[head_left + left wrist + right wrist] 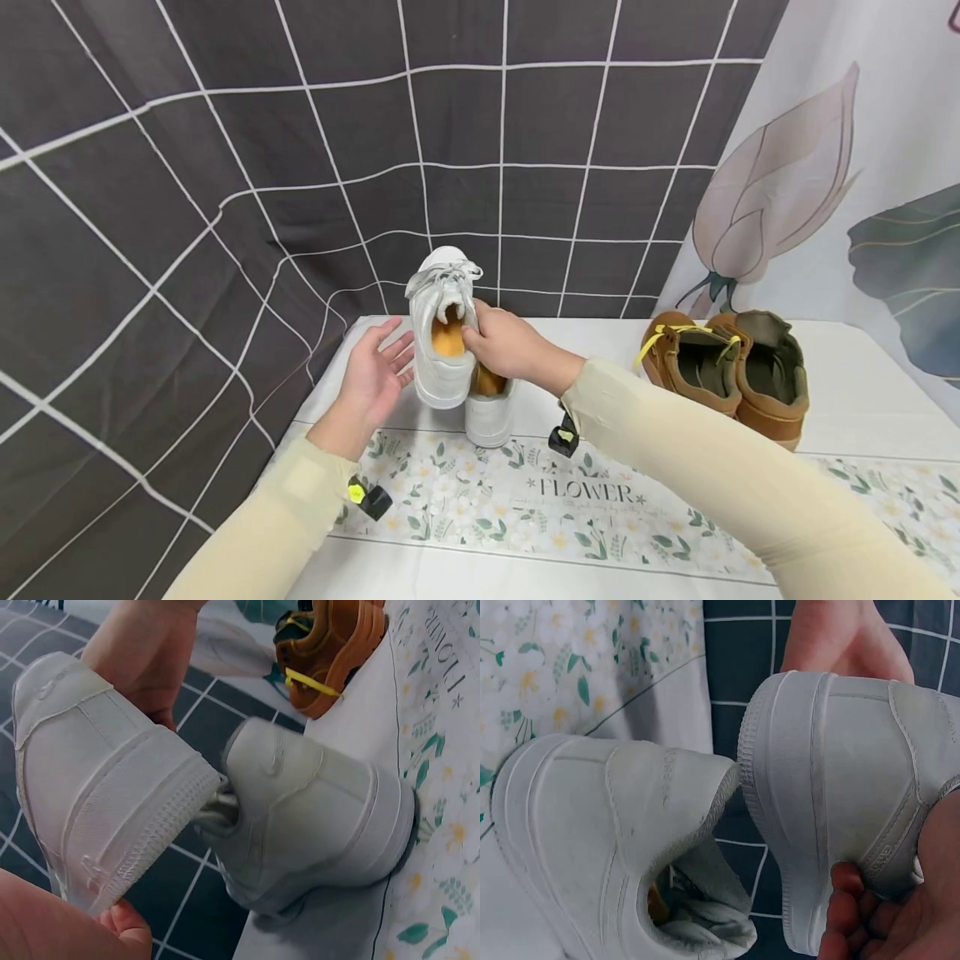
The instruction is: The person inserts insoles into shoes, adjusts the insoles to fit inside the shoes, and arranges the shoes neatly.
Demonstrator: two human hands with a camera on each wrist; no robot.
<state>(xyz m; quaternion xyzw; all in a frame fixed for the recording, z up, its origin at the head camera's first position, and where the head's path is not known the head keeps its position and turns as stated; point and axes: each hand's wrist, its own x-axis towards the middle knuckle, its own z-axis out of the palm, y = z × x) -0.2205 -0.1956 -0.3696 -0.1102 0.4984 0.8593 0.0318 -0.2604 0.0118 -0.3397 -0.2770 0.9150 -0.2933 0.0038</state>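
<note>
A white lace-up sneaker (441, 379) with an orange insole is held up, toe pointing away. My right hand (512, 342) grips its right side at the collar, thumb inside the opening and fingers along the outer wall. On the left, my left hand (372, 371) has its fingers extended, fingertips right at the sneaker's side; in the left wrist view its fingers (126, 924) show beside the sole. The other white sneaker (489, 421) stands on the tabletop just right of the raised one, partly hidden behind it and my right hand.
A pair of brown shoes (720, 375) with yellow laces sits at the right on the white table (592, 337). A floral printed strip (600, 508) crosses the table. Dark grid cloth (555, 200) hangs behind and left; a flower-printed curtain (780, 167) hangs at right.
</note>
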